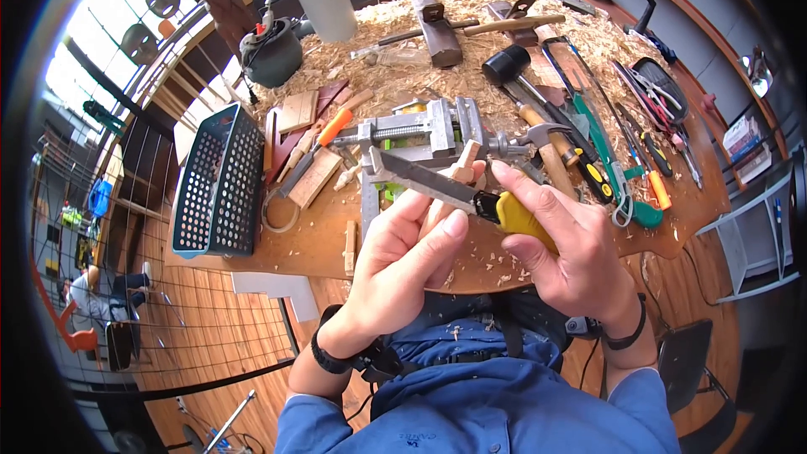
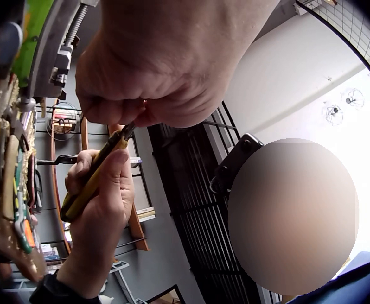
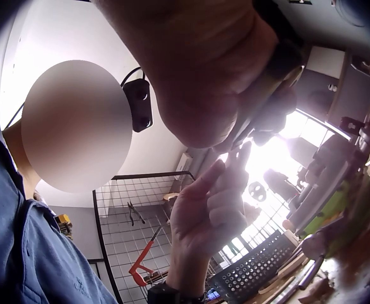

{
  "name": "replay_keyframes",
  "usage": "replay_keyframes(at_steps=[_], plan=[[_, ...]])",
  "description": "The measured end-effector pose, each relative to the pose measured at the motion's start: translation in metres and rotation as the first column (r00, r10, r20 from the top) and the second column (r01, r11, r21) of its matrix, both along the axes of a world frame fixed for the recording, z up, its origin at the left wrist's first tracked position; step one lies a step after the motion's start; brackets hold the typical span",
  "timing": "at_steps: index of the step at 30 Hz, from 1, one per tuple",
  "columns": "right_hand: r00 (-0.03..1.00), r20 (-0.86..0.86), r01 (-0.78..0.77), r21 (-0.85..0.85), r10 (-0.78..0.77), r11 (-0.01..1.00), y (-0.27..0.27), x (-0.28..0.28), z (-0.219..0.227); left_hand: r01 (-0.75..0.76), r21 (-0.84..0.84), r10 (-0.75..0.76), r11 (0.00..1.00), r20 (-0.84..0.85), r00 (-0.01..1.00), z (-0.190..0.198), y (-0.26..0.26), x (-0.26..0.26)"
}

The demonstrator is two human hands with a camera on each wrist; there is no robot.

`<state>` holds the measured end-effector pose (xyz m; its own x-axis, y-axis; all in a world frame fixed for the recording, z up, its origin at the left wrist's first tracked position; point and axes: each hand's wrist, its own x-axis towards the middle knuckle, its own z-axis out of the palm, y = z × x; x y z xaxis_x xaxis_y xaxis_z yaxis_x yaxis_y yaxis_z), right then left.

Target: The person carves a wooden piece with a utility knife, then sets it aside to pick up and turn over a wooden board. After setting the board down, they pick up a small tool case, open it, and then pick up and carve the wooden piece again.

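My right hand (image 1: 573, 254) grips the yellow handle of a utility knife (image 1: 523, 220). Its long blade (image 1: 427, 182) is extended and points up and left, passing over the fingers of my left hand (image 1: 400, 262). Between thumb and fingers, that left hand pinches a small carved piece of wood (image 1: 464, 163), whose squared end sticks up beyond the blade. The blade crosses in front of the wood, and my left fingers hide its lower part. In the left wrist view the yellow knife (image 2: 91, 183) slants up toward the left fist. Both hands are above the bench's front edge.
A metal vise (image 1: 437, 130) is mounted beyond my hands. A perforated basket (image 1: 220, 181) stands on the left, near an orange-handled tool (image 1: 334, 128). Rightward lie a black mallet (image 1: 506, 65), a claw hammer (image 1: 545, 134) and a green-handled saw (image 1: 601, 139). Wood shavings (image 1: 378, 21) cover the back.
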<state>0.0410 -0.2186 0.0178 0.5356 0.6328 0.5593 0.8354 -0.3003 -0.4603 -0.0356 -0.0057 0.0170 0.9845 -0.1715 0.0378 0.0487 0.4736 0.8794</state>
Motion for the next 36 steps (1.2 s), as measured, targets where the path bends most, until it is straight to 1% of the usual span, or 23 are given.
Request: replay_keyframes(at_steps=[2, 3, 5, 6, 7, 9, 11, 12, 13, 14, 16, 18, 19, 21, 23, 25, 26, 28, 29, 31, 32, 34, 36], plan=[[0.998, -0.004, -0.056, 0.123, 0.057, 0.991, 0.003, 0.001, -0.002, -0.023, 0.007, 0.023, 1.0, -0.001, 1.0, 0.003, -0.001, -0.002], [0.997, -0.001, -0.072, 0.117, 0.073, 0.99, 0.004, -0.001, -0.002, -0.036, 0.018, 0.036, 0.999, -0.005, 0.999, 0.006, -0.002, -0.002], [0.969, -0.231, -0.059, 0.121, 0.086, 0.991, 0.002, -0.008, 0.0, -0.067, 0.033, 0.067, 0.997, -0.016, 0.998, 0.008, -0.004, -0.002], [0.94, -0.333, -0.058, 0.065, 0.077, 0.996, 0.0, -0.01, 0.004, -0.1, 0.053, 0.101, 0.994, -0.01, 0.995, 0.008, -0.005, -0.002], [0.94, -0.329, -0.074, 0.061, 0.09, 0.995, -0.001, -0.011, 0.009, -0.131, 0.074, 0.132, 0.989, -0.004, 0.991, 0.007, -0.006, -0.001], [0.783, -0.615, 0.057, -0.067, -0.086, 0.996, -0.002, -0.011, 0.016, -0.189, 0.131, 0.187, 0.973, 0.032, 0.982, 0.003, -0.002, 0.001], [0.822, -0.566, 0.072, -0.017, -0.069, 0.997, 0.002, 0.002, 0.004, -0.192, 0.081, 0.195, 0.978, -0.033, 0.98, 0.005, 0.003, 0.003], [0.961, -0.253, 0.12, 0.008, -0.114, 0.993, 0.004, 0.011, -0.005, -0.218, 0.062, 0.22, 0.974, -0.019, 0.975, 0.002, 0.004, 0.003], [0.983, 0.087, 0.16, 0.05, -0.164, 0.986, 0.005, 0.02, -0.013, -0.219, 0.064, 0.22, 0.974, -0.017, 0.975, 0.003, 0.004, 0.003], [0.969, 0.128, 0.204, 0.069, -0.212, 0.977, 0.004, 0.026, -0.018, -0.282, 0.067, 0.284, 0.957, -0.021, 0.959, 0.004, 0.004, 0.004], [0.954, 0.085, 0.285, 0.039, -0.287, 0.958, 0.001, 0.031, -0.018, -0.364, 0.015, 0.364, 0.931, -0.035, 0.931, 0.002, 0.003, 0.006], [0.915, 0.055, 0.402, -0.067, -0.399, 0.913, -0.004, 0.035, -0.019, -0.373, -0.009, 0.373, 0.928, -0.036, 0.927, -0.006, 0.005, 0.011], [0.911, 0.053, 0.412, -0.065, -0.41, 0.909, -0.007, 0.036, -0.017, -0.394, -0.036, 0.392, 0.919, -0.041, 0.919, -0.009, 0.006, 0.011], [0.909, 0.128, 0.416, -0.356, -0.397, 0.837, -0.013, 0.036, -0.013, -0.393, -0.038, 0.391, 0.919, -0.051, 0.919, -0.01, 0.006, 0.012], [0.905, 0.157, 0.424, -0.323, -0.394, 0.846, -0.012, 0.038, -0.014, -0.409, -0.003, 0.409, 0.912, -0.008, 0.912, -0.012, 0.007, 0.013], [0.886, 0.161, 0.455, -0.119, -0.436, 0.882, -0.008, 0.038, -0.016, -0.409, -0.016, 0.409, 0.912, 0.001, 0.912, -0.013, 0.007, 0.014], [0.887, 0.161, 0.453, -0.12, -0.433, 0.884, -0.009, 0.038, -0.016, -0.411, -0.027, 0.412, 0.911, 0.009, 0.911, -0.013, 0.008, 0.013], [0.884, 0.255, 0.455, -0.273, -0.392, 0.848, -0.011, 0.038, -0.015, -0.412, -0.049, 0.413, 0.91, 0.003, 0.911, -0.012, 0.009, 0.012], [0.885, 0.256, 0.453, -0.271, -0.39, 0.849, -0.009, 0.039, -0.016, -0.409, -0.072, 0.41, 0.91, -0.005, 0.912, -0.012, 0.009, 0.012], [0.891, 0.196, 0.433, -0.091, -0.41, 0.897, -0.005, 0.04, -0.02, -0.423, -0.09, 0.424, 0.902, -0.009, 0.906, -0.009, 0.009, 0.012], [0.892, 0.199, 0.43, -0.092, -0.406, 0.898, -0.006, 0.039, -0.019, -0.436, -0.107, 0.437, 0.894, -0.015, 0.899, -0.009, 0.009, 0.011], [0.906, 0.161, 0.423, -0.282, -0.392, 0.861, -0.009, 0.035, -0.016, -0.435, -0.129, 0.437, 0.891, -0.016, 0.899, -0.009, 0.009, 0.011], [0.901, 0.185, 0.43, -0.253, -0.393, 0.867, -0.008, 0.032, -0.012, -0.429, -0.149, 0.432, 0.891, -0.012, 0.902, -0.011, 0.01, 0.012]])
